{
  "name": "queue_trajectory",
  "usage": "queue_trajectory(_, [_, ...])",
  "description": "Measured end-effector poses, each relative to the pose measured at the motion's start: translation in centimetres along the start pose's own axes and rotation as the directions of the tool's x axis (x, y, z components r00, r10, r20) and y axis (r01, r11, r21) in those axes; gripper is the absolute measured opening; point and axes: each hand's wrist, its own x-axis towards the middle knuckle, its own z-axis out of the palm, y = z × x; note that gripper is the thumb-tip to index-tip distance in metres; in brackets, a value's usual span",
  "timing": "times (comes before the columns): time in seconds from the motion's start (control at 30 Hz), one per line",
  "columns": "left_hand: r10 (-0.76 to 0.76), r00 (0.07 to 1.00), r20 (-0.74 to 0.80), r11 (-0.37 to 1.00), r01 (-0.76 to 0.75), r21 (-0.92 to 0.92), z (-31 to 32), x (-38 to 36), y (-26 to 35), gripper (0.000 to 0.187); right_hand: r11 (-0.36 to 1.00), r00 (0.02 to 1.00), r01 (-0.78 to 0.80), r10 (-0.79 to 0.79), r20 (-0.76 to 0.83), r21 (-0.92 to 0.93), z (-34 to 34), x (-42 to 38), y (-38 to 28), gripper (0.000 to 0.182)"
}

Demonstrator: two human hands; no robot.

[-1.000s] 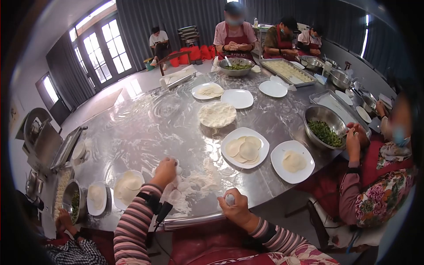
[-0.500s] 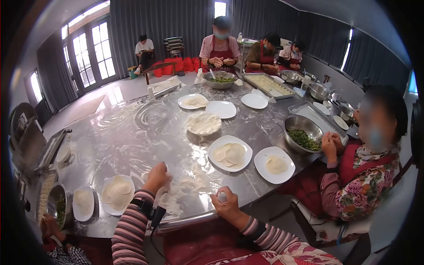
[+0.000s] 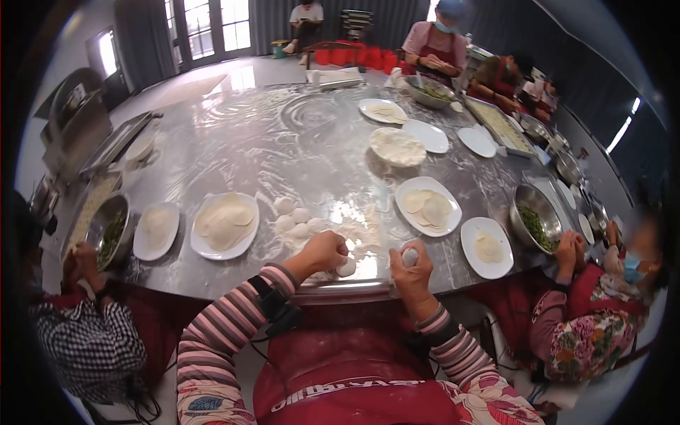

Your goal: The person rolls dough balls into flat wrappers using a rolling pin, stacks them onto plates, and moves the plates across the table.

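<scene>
"How are the hands now?"

"The left hand [image 3: 322,253] is bent over with its fingers curled down, and a single dough ball [image 3: 346,268] sits right at the fingertips. I can't tell whether it is pinched or only touched. The right hand [image 3: 412,273] is wrapped firmly around a pale round-ended tool [image 3: 409,257]; only its blunt end pokes out above the fist."

"What has changed since a second ago?"

"The left hand was out over the dough balls [image 3: 301,215] then, covering most of them. It has since come back toward the near edge of the steel table [image 3: 269,142], close to the right hand, and the cluster is uncovered. The right hand has kept its grip and its place by that edge. The view has swung as well, so more of the red apron [image 3: 340,368] shows."

"And the dough itself?"

"The single ball is off-white and rounded, partly hidden by the fingers, near the table's edge. The others are pale and plump, bunched together beyond the left hand, with loose flour [image 3: 361,230] scattered beside them. Left of the cluster, a white plate [image 3: 241,253] carries thin, flat dough wrappers [image 3: 223,219], overlapping in a pile."
</scene>
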Motion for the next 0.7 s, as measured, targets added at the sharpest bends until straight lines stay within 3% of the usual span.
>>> queue_trajectory(0.07, [-0.018, 1.0, -0.005, 1.0, 0.018, -0.016, 0.1, -0.2, -0.2, 0.012, 0.998, 0.999, -0.045, 0.045, 0.003, 0.038, 1.0, 1.4, 0.7, 0.021])
queue_trajectory(0.2, [0.014, 1.0, -0.025, 0.999, -0.013, 0.042, 0.7, 0.3, 0.5, 0.017, 0.999, 0.998, 0.037, -0.038, -0.049, -0.029, 4.1, 3.7, 2.5, 0.02])
queue_trajectory(0.27, [0.059, 0.998, -0.01, 0.997, -0.059, 0.048, 0.8, 0.9, 0.2, 0.016, 0.999, 1.0, 0.005, -0.006, -0.02, -0.048, 3.8, 3.5, 2.6, 0.02])
queue_trajectory(0.37, [0.047, 0.998, 0.03, 0.991, -0.05, 0.123, 0.5, 0.8, 0.0, 0.016, 0.988, 0.993, 0.089, -0.097, -0.063, -0.125, 1.8, 1.8, 1.5, 0.02])
queue_trajectory(0.47, [0.028, 0.999, 0.021, 0.999, -0.028, -0.02, 1.1, 0.0, -0.8, 0.012, 0.996, 0.996, -0.089, 0.088, -0.033, -0.028, 1.3, 0.3, 1.7, 0.021])
queue_trajectory(0.57, [0.04, 0.999, 0.0, 0.996, -0.04, 0.076, 1.0, 0.1, 1.3, 0.012, 0.997, 0.997, 0.055, -0.058, -0.042, -0.059, 3.2, 3.2, 1.7, 0.021])
queue_trajectory(0.67, [0.118, 0.992, 0.035, 0.984, -0.121, 0.132, 1.0, 1.1, 1.6, 0.017, 0.996, 0.999, 0.036, -0.038, -0.016, -0.084, 3.8, 3.9, 2.2, 0.019])
queue_trajectory(0.7, [0.121, 0.992, 0.03, 0.984, -0.124, 0.131, 1.1, 1.3, 1.1, 0.017, 0.984, 0.995, 0.102, -0.104, -0.003, -0.144, 3.1, 3.3, 2.0, 0.018])
